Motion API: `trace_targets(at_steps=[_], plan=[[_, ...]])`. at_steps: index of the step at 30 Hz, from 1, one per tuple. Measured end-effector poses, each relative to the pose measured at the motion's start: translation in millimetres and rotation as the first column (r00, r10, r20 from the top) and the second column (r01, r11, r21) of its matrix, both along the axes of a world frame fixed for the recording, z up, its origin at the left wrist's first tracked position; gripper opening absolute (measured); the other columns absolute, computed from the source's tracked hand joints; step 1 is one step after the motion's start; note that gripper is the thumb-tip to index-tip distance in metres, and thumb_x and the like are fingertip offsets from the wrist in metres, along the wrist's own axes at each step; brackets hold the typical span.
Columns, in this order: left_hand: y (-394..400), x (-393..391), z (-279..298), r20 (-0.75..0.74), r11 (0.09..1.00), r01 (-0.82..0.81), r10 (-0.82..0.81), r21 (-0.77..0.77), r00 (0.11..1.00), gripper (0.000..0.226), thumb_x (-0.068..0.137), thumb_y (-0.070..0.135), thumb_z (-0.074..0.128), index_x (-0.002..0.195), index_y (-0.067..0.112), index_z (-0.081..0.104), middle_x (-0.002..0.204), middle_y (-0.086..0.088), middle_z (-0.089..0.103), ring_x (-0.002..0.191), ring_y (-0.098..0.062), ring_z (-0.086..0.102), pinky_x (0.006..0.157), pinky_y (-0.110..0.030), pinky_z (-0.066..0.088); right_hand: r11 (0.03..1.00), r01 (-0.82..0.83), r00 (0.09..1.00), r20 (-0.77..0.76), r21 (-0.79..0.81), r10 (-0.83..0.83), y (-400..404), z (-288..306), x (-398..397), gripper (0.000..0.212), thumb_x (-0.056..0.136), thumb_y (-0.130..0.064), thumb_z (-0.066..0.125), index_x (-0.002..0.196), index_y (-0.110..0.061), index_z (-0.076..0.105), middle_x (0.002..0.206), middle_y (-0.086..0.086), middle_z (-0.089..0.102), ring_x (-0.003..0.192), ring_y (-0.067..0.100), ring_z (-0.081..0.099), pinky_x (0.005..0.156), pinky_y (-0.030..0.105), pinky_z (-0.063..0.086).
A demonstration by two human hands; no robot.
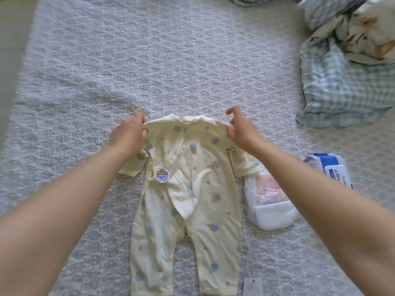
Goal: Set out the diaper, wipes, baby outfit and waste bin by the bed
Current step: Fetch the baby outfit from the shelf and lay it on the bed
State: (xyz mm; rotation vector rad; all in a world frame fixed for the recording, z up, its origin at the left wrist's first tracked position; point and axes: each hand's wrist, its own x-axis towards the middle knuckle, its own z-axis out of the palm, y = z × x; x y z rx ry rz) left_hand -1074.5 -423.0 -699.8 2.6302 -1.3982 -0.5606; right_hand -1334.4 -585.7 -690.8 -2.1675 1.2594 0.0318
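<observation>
A pale yellow baby outfit [188,189] lies flat on the grey patterned bedspread [149,60], legs pointing toward the person and neck away. The left hand [128,135] pinches the outfit's left shoulder, fingers closed on the cloth, and the right hand [240,130] pinches the right shoulder, thumb and fingers closed on the fabric with the index finger raised. Both shoulders are lifted slightly off the bedspread while the body and legs rest on it. The outfit has blue and brown prints and a small purple patch on the chest. A paper tag [253,286] lies near the end of the outfit's right leg. Just beside the outfit's right sleeve lies a folded white diaper [271,201] with a pink print, partly hidden by the right forearm. Beyond it, touching or nearly touching, sits a blue and white pack of wipes [333,167]. A checked green quilt [342,88] is bunched at the far right of the bed, with a floral pillow [367,28] resting on it.
</observation>
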Motion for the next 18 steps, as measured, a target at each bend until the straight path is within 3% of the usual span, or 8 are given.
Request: trace_targets(at_steps=[2,5,7,9,11,13,15,18], plan=[[0.7,1.6,-1.7,0.067,0.994,0.084,-0.079,-0.077,0.995,0.009,0.097,0.004,0.042,0.098,0.012,0.038,0.084,-0.012,0.055,0.057,-0.029,0.051,0.049,-0.038,0.038,1.000,0.013,0.998,0.068,-0.011,-0.013,0.9,1.1,4.5,0.023,0.089,-0.004,0.038,0.107,-0.016,0.042,0.082,0.009,0.059,0.064,0.024,0.047,0.053,0.033,0.033],[-3.2,3.7,3.7,0.154,0.954,0.214,-0.184,-0.209,0.971,0.022,0.089,-0.012,0.039,0.093,0.009,0.040,0.093,-0.017,0.048,0.051,-0.029,0.044,0.045,-0.038,0.033,0.998,-0.032,0.997,0.075,-0.045,0.035,-6.4,-0.4,10.5,0.012,0.090,-0.005,0.039,0.086,-0.010,0.050,0.081,-0.003,0.044,0.068,0.019,0.042,0.060,0.031,0.031],[-6.8,5.7,4.8,0.174,0.938,0.227,-0.185,-0.261,0.967,0.026,0.085,-0.016,0.042,0.099,0.005,0.050,0.101,-0.018,0.049,0.055,-0.030,0.046,0.047,-0.039,0.036,0.996,0.016,0.990,0.141,-0.086,-0.004,-10.5,-4.3,12.8,0.016,0.091,-0.008,0.041,0.087,-0.009,0.057,0.083,-0.006,0.044,0.073,0.023,0.048,0.059,0.029,0.033],[-8.5,5.1,-0.2,0.180,0.947,0.182,-0.137,-0.265,0.974,0.034,0.085,-0.015,0.046,0.111,0.004,0.056,0.114,-0.019,0.052,0.074,-0.037,0.056,0.057,-0.046,0.045,0.992,0.018,0.994,0.105,-0.123,-0.005,-10.7,-8.9,13.0,0.019,0.093,-0.013,0.045,0.104,-0.012,0.060,0.100,-0.006,0.053,0.093,0.025,0.055,0.068,0.028,0.040],[-6.0,4.4,-11.3,0.200,0.982,0.131,-0.102,-0.138,0.974,0.040,0.090,-0.001,0.051,0.129,0.009,0.051,0.135,-0.017,0.047,0.115,-0.040,0.051,0.092,-0.055,0.043,0.975,-0.143,0.979,-0.172,-0.168,0.114,-8.0,-19.8,10.2,0.040,0.092,-0.020,0.052,0.131,-0.014,0.049,0.136,0.012,0.045,0.124,0.032,0.043,0.094,0.038,0.042],[2.1,1.9,-21.9,0.183,0.991,0.103,-0.117,0.087,0.976,0.049,0.098,0.028,0.045,0.145,0.016,0.035,0.156,-0.012,0.028,0.142,-0.033,0.026,0.114,-0.054,0.016,0.972,-0.198,0.928,-0.344,-0.125,0.145,-1.2,-28.4,4.2,0.053,0.091,-0.029,0.052,0.140,-0.018,0.036,0.153,0.019,0.025,0.139,0.039,0.023,0.112,0.050,0.027],[12.9,-1.7,-30.5,0.177,0.974,0.107,-0.144,0.201,0.974,0.060,0.100,0.043,0.032,0.153,0.020,0.016,0.163,-0.005,0.009,0.149,-0.030,0.007,0.117,-0.053,0.000,0.979,-0.175,0.924,-0.362,-0.107,0.126,4.4,-32.5,-2.2,0.056,0.093,-0.031,0.047,0.145,-0.019,0.027,0.157,0.018,0.015,0.144,0.041,0.013,0.117,0.053,0.017],[28.5,-7.1,-31.1,0.154,0.974,0.093,-0.127,0.207,0.980,0.064,0.100,0.044,0.030,0.155,0.022,0.004,0.164,-0.003,0.000,0.150,-0.030,0.000,0.118,-0.054,0.001,0.972,-0.190,0.919,-0.374,-0.138,0.127,10.9,-29.9,-10.0,0.062,0.095,-0.029,0.044,0.150,-0.015,0.018,0.159,0.018,0.013,0.145,0.040,0.009,0.119,0.050,0.014]])
